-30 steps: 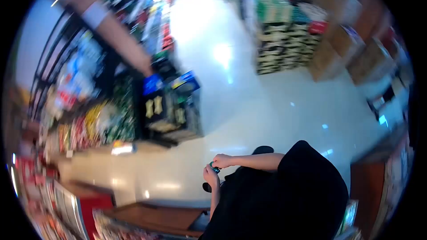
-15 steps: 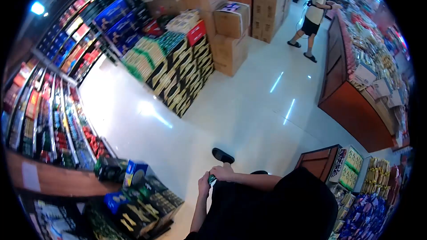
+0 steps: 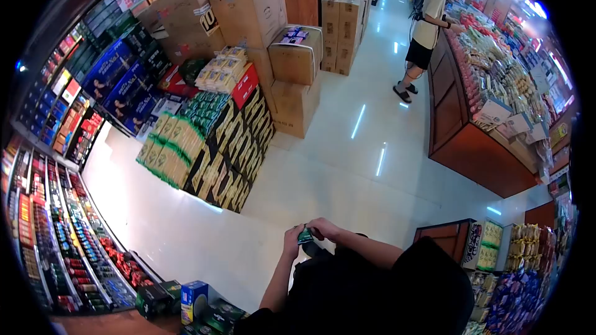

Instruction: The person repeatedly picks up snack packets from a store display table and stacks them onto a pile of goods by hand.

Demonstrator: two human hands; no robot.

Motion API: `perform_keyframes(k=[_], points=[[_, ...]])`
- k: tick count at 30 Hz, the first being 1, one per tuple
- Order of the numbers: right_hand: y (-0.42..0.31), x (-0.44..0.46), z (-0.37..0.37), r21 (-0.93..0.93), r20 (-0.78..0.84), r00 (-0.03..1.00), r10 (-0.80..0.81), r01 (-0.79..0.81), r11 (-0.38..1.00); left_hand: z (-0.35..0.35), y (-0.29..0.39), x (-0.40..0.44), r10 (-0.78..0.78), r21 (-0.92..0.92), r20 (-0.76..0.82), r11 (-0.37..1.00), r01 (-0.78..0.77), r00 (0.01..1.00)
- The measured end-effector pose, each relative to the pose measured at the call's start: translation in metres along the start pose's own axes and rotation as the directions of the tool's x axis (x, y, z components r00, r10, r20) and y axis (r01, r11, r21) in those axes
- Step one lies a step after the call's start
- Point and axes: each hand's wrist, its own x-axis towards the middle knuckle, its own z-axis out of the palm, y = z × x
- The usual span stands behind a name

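Observation:
In front of my body, a small green packet [image 3: 305,236] is held between both hands. My left hand [image 3: 292,241] is closed around its left side, and my right hand [image 3: 324,228] grips the upper right edge with bent fingers. The packet's print is too small to read. Beneath the hands, a dark slipper on my foot shows partly on the pale tiled floor [image 3: 273,208].
A stack of black-and-gold cases [image 3: 226,167] stands ahead to the left, with cardboard boxes [image 3: 251,12] behind. Shelves [image 3: 68,229] line the left side. A person [image 3: 428,31] stands at a wooden counter [image 3: 478,155] heaped with packaged goods. A blue box [image 3: 194,302] sits lower left.
My view has tilted up and I have come nearer the stacked cases. The hands have risen slightly, still on the packet. The other person now stands closer to the counter with feet together.

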Motion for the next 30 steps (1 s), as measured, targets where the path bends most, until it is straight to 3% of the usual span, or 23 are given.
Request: perform_keyframes(k=[3,5,12,15,20,23,26,29,30], points=[[-0.072,-0.01,0.007,0.049,-0.079,0.985,0.155,-0.152,0.987,0.001,0.027,0.032,0.047,0.047,0.082,0.998,-0.051,0.996],[-0.039,0.029,-0.01,0.232,-0.032,0.997,0.068,-0.058,0.971,0.002,0.038,0.054,0.05,0.069,0.119,0.996,-0.058,0.992],[-0.071,0.12,-0.043,0.26,0.091,0.99,0.112,-0.132,0.956,-0.003,0.069,0.119,0.061,-0.048,-0.058,0.997,-0.064,0.996],[-0.091,0.166,-0.056,0.195,0.019,0.99,0.137,-0.138,0.971,-0.004,0.092,0.157,0.066,-0.025,-0.106,0.997,-0.069,0.992],[-0.141,0.221,-0.1,0.073,0.09,0.993,0.082,-0.088,0.993,0.016,0.141,0.213,0.091,0.067,-0.133,0.994,-0.083,0.987],[-0.171,0.235,-0.123,-0.084,0.05,0.998,-0.025,0.029,0.996,0.025,0.165,0.248,0.075,0.198,-0.091,0.979,-0.056,0.993],[-0.185,0.249,-0.146,-0.188,0.043,0.965,-0.259,0.262,0.946,0.033,0.175,0.281,0.06,0.201,-0.065,0.978,-0.046,0.996],[-0.189,0.266,-0.162,-0.158,-0.019,0.962,-0.273,0.267,0.951,0.047,0.187,0.301,0.021,0.103,-0.148,0.995,-0.006,0.989],[-0.191,0.27,-0.165,-0.146,-0.019,0.982,-0.187,0.182,0.972,0.05,0.19,0.305,0.015,0.089,-0.151,0.996,-0.002,0.988]])
